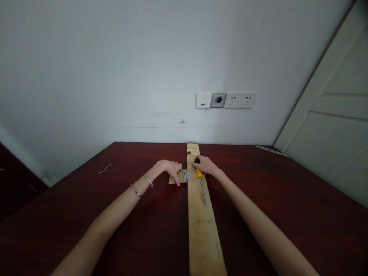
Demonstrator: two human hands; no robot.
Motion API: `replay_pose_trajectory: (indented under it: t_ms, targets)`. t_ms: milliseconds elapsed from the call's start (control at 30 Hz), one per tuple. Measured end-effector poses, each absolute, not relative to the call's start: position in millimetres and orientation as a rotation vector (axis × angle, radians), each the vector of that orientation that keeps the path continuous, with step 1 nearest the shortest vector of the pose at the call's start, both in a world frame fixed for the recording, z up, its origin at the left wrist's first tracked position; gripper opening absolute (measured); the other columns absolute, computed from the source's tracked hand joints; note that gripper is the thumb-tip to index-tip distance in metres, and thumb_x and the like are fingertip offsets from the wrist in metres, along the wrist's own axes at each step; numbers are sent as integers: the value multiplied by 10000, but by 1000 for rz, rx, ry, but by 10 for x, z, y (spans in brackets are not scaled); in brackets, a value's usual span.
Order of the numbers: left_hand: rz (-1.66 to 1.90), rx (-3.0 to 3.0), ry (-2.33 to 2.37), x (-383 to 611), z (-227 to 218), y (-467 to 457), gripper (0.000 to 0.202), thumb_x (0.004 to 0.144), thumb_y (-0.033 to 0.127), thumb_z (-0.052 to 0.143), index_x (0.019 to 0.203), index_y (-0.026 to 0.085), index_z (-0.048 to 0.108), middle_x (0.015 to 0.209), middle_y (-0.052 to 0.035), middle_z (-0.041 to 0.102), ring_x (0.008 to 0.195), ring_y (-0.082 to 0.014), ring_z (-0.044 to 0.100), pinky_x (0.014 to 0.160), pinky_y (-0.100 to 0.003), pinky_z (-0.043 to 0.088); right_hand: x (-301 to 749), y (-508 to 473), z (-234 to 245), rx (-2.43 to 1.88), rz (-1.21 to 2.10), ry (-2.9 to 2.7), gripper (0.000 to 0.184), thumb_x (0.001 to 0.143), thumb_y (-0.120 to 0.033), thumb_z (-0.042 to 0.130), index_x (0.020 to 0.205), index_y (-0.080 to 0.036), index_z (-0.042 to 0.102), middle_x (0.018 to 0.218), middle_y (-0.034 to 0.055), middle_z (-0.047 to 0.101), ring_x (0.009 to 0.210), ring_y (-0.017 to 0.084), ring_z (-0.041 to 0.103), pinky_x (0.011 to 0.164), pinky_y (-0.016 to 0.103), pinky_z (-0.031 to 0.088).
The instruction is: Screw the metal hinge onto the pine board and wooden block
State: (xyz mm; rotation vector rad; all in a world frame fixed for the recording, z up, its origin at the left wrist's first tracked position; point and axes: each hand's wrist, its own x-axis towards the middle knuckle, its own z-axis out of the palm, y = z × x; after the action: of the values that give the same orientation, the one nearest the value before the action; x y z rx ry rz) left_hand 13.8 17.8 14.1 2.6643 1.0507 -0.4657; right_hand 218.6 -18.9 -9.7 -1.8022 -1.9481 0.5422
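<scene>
My left hand (173,172) spans a small wooden block (172,181), thumb near its front edge and fingers toward the far side. A metal hinge (186,175) sits at the block's right end, against the left edge of a long pale wooden plank (202,230). Over the plank, my right hand (205,165) has its fingers around the yellow and black handle of a screwdriver (200,174). The screwdriver's shaft points back toward me and slightly right, its tip above or on the plank; contact cannot be made out.
Two thin metal pieces (104,169) lie on the dark red table (138,237) at the left. A pale strip (270,150) lies at the far right edge. Behind the table rises a white wall (115,69) with sockets (240,101); a door (339,99) stands at the right.
</scene>
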Motion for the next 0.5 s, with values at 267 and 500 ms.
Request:
replay_pose_trajectory:
  t_ms: [267,500]
  targets:
    - [-445,2674,999,133,437,57,684,494,547,728,1027,157,552,1049,-110,588,901,-271,560,741,-325,460,2186,-226,-71,-1816,498,-1965,400,826,-422,573,1099,-129,573,1019,139,680,706,173,671,582,228,488]
    - [-322,2646,959,140,708,-76,676,583,485,715,1121,144,489,1013,-72,604,831,-210,578,665,-262,434,2179,-238,-46,-1848,530,-1971,481,808,-444,577,1174,-134,536,1044,148,677,648,177,679,520,237,492]
